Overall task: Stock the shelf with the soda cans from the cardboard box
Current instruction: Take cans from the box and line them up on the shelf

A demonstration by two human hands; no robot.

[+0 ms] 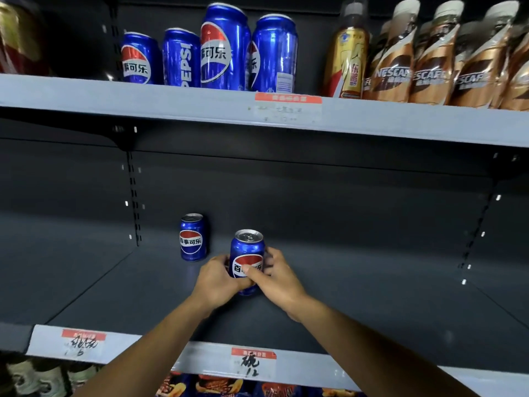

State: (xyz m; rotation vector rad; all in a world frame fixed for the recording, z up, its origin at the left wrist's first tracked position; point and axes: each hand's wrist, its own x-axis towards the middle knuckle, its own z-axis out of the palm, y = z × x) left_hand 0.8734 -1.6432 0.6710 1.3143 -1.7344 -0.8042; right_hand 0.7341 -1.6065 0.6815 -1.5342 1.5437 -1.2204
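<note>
On the dark middle shelf [357, 296] I am holding a blue can [246, 255] upright with both hands: my left hand [217, 277] is wrapping its side with curled fingers, and my right hand [276, 277] is gripping the other side, thumb lying across the logo. Whether the can's base is touching the shelf I cannot tell, since my hands are covering it. A second can [192, 236] is standing just beside it, to its left and further back, apart from it. Above the can, four more blue cans [223, 50] are lining the upper shelf [171, 101], with a gold bottle [347, 53] and brown coffee bottles [429, 55] to their right. Price tags [253, 362] are hanging on the shelf edge nearer me than the can.
</note>
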